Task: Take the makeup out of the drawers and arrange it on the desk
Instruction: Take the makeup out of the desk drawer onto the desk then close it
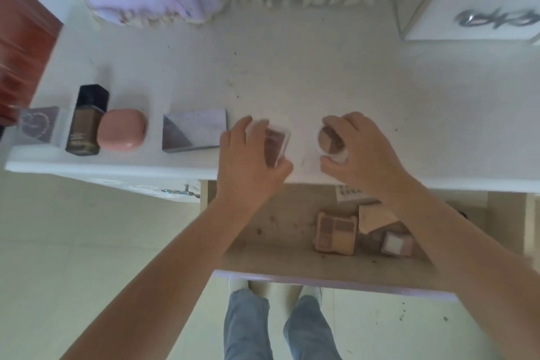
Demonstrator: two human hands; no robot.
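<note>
Your left hand (251,152) pinches a clear rectangular compact (276,147); your right hand (361,149), at its 3 o'clock, pinches a round pot (330,142). Both look light, rigid, slick and crackable; keep your fingers on the edges.

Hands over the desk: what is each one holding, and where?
Left hand grips a clear rectangular compact by its long sides. Right hand pinches a round compact at its rim.

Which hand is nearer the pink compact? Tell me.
Left. The left hand holds a clear rectangular case just beyond the grey palette from the pink compact; the right hand is farther right.
</note>
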